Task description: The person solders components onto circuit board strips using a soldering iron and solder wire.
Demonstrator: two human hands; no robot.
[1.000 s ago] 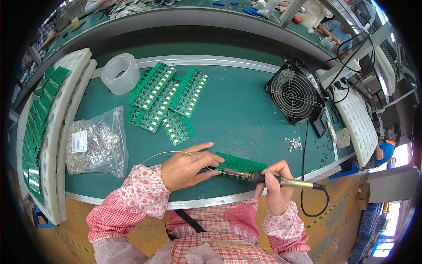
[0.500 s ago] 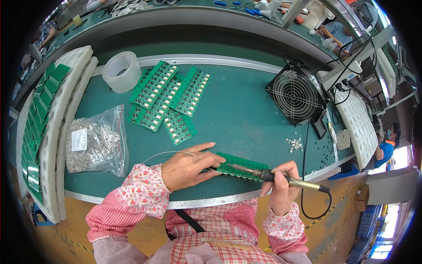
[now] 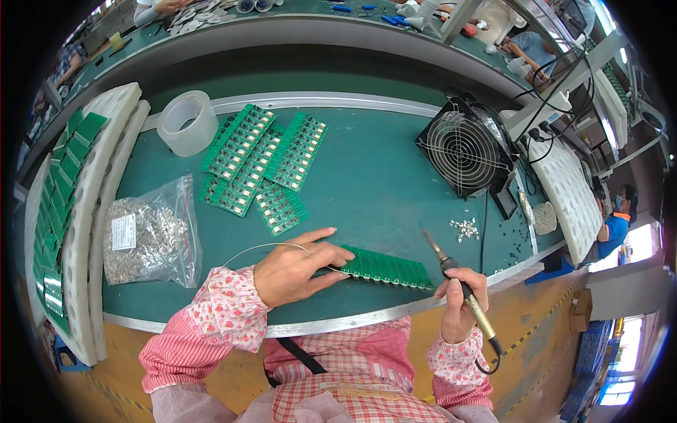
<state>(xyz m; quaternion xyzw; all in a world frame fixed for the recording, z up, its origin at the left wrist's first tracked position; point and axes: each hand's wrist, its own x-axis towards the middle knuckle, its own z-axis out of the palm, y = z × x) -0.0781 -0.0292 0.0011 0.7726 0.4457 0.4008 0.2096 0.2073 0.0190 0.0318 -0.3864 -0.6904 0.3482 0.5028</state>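
Left hand, fingers pinching the board's left end, presumably steadies it; right hand's fingers grip the iron, tip clear

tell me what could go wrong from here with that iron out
If the soldering iron is hot, its bare tip could burn the ungloved left hand, whose fingers are at the near end of the green board.

The tip also points toward the loose small parts, so a careless sweep by the right hand might scatter them.

The thin wire arcs loose beside the left sleeve and could snag.
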